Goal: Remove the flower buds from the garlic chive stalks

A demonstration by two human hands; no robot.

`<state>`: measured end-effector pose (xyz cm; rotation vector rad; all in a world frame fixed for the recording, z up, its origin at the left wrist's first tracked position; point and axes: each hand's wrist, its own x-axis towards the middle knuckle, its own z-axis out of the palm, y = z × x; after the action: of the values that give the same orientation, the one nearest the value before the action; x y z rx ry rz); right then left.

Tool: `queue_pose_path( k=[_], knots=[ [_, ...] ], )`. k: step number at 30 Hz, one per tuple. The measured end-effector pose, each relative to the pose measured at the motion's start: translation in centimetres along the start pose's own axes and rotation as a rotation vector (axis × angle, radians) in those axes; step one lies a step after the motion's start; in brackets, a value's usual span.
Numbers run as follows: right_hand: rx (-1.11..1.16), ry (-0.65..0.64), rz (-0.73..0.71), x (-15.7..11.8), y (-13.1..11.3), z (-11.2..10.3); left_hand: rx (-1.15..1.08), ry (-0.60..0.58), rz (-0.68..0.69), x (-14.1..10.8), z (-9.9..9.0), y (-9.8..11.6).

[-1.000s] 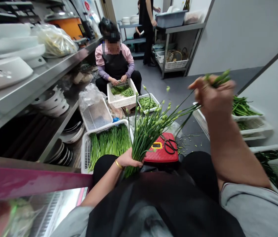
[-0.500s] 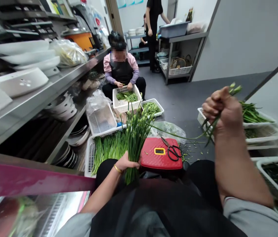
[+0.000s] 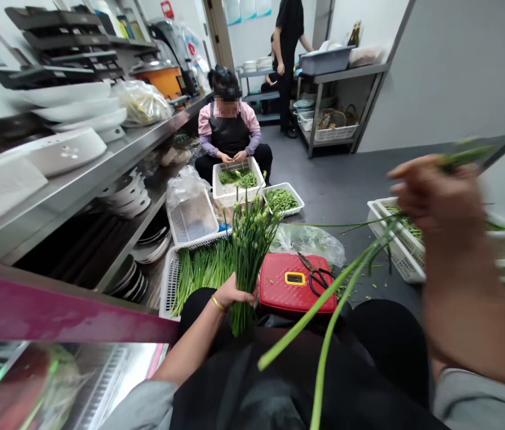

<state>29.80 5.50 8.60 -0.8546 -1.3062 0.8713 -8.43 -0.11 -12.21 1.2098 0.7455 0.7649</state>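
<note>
- Below the right hand (image 3: 440, 191), blurred, clenched round loose stems (image 3: 301, 322): ends above apron (image 3: 234, 382); fast swing could tangle them.
- Opposite, left hand (image 3: 234, 291) wrapped around upright flower-stem bunch (image 3: 250, 245); slack grip could spill it.
- Beyond the hands, scissors (image 3: 311, 270) on red box (image 3: 274, 292); stems might snag them.
- Against earlier frame: right hand farther out, ends newly above apron.

On the box (image 3: 274, 297) lie the scissors (image 3: 312, 269). Left of the box is a basket (image 3: 169, 289) with stems (image 3: 203, 269) in it, and a bundle (image 3: 252, 239) in the left hand (image 3: 232, 292) appears between them. Behind the box lies a bag (image 3: 310, 239); farther behind, a co-worker (image 3: 230, 132) sits behind a tray (image 3: 223, 194). Dishes (image 3: 73, 146) stand on the left shelf (image 3: 145, 141).
</note>
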Motion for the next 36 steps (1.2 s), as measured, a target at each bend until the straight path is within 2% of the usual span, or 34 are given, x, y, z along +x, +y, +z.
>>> queue_pose_path(
  k=[2, 4, 6, 8, 10, 12, 15, 17, 19, 20, 22, 25, 27, 28, 30, 32, 34, 36],
  knots=[
    [0.093, -0.151, 0.202, -0.5, 2.9, 5.6, -0.017, -0.048, 0.005, 0.0, 0.4, 0.0],
    [0.205, -0.271, 0.333, -1.0, 5.0, 9.7, -0.016, -0.084, 0.011, 0.0, 0.6, -0.1],
    [0.299, -0.331, 0.388, -1.5, 6.1, 12.3, 0.001, -0.117, 0.012, -0.1, 0.7, -0.2],
    [0.341, -0.328, 0.379, -1.9, 6.4, 13.5, 0.022, -0.137, 0.006, -0.2, 0.8, -0.3],
    [0.348, -0.247, 0.322, -1.6, 6.0, 13.3, 0.034, -0.145, -0.004, -0.3, 0.9, -0.3],
    [0.353, -0.052, 0.219, -0.5, 4.7, 11.3, 0.043, -0.149, -0.016, -0.5, 1.0, -0.3],
    [0.346, 0.368, 0.053, 2.1, 1.7, 5.3, 0.045, -0.136, -0.022, -0.9, 0.8, -0.1],
    [0.316, 0.580, -0.040, 3.7, 0.0, 0.7, 0.043, -0.111, -0.019, -1.0, 0.6, 0.0],
    [0.313, 0.589, -0.046, 4.3, -0.5, -2.1, 0.047, -0.101, -0.013, -1.0, 0.5, 0.2],
    [0.306, 0.535, -0.033, 4.3, -0.1, -2.5, 0.048, -0.107, -0.012, -1.0, 0.5, 0.3],
    [0.263, 0.320, 0.049, 3.5, 1.5, -0.9, 0.040, -0.125, -0.015, -0.7, 0.7, 0.5],
    [0.202, -0.117, 0.281, 1.3, 4.8, 5.2, 0.027, -0.165, -0.032, -0.1, 1.4, 0.6],
    [0.230, -0.257, 0.370, -0.1, 6.4, 9.5, 0.020, -0.192, -0.042, 0.2, 2.0, 0.7],
    [0.260, -0.286, 0.389, -0.6, 6.8, 11.2, 0.018, -0.205, -0.049, 0.3, 2.2, 0.7],
    [0.307, -0.292, 0.385, -1.4, 7.0, 13.4, 0.019, -0.225, -0.066, 0.4, 2.6, 0.9],
    [0.337, -0.210, 0.323, -1.4, 6.4, 13.6, 0.034, -0.232, -0.075, 0.3, 2.8, 1.1],
    [0.359, -0.078, 0.227, -0.7, 5.4, 11.9, 0.043, -0.221, -0.061, 0.1, 2.6, 1.3],
    [0.392, 0.093, 0.111, 0.9, 4.0, 8.3, 0.053, -0.210, -0.043, -0.2, 2.2, 1.3]
  ],
)
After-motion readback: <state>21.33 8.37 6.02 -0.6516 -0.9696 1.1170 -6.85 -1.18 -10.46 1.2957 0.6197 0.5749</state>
